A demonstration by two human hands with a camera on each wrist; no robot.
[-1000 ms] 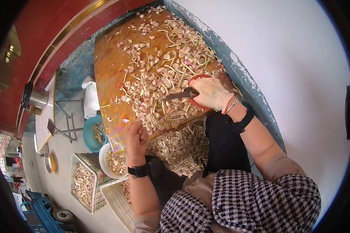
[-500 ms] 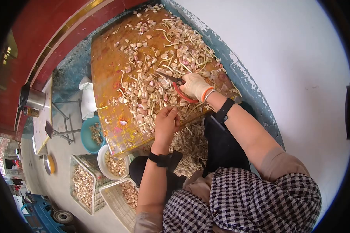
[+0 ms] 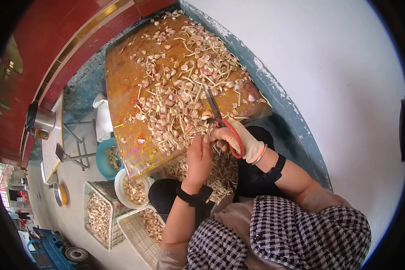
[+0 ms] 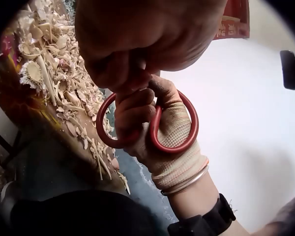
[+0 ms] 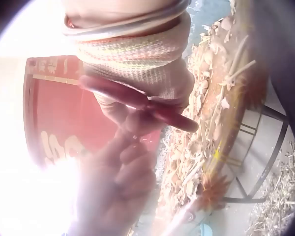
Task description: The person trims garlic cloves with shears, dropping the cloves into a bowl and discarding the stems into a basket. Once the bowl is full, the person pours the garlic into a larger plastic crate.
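Note:
My right hand (image 3: pixel 238 138), in a pale knit glove with bare fingertips, holds red-handled scissors (image 3: pixel 235 137). Their dark blades point up and away over the table, and in the left wrist view the red handle loops (image 4: pixel 190 135) frame the gloved hand. My bare left hand (image 3: pixel 199 159) is right beside it at the table's near edge, fingers bent and fingertips meeting those of the right hand. I cannot tell what the left fingertips pinch. Garlic cloves (image 3: pixel 164 121) and cut stalks lie heaped on the table just beyond both hands.
The brown patterned table (image 3: pixel 121 76) stands against a wall (image 3: pixel 328 67) on the right. Stalk scraps (image 3: pixel 220 175) pile up below its near edge. To the left are a white bucket (image 3: pixel 119 182) of cloves, a teal basin (image 3: pixel 104 157) and two crates, one a slatted crate (image 3: pixel 114 225).
The left hand has moved right and up to meet the right hand. The right hand has come down toward me, and the scissors have swung from pointing left to pointing away.

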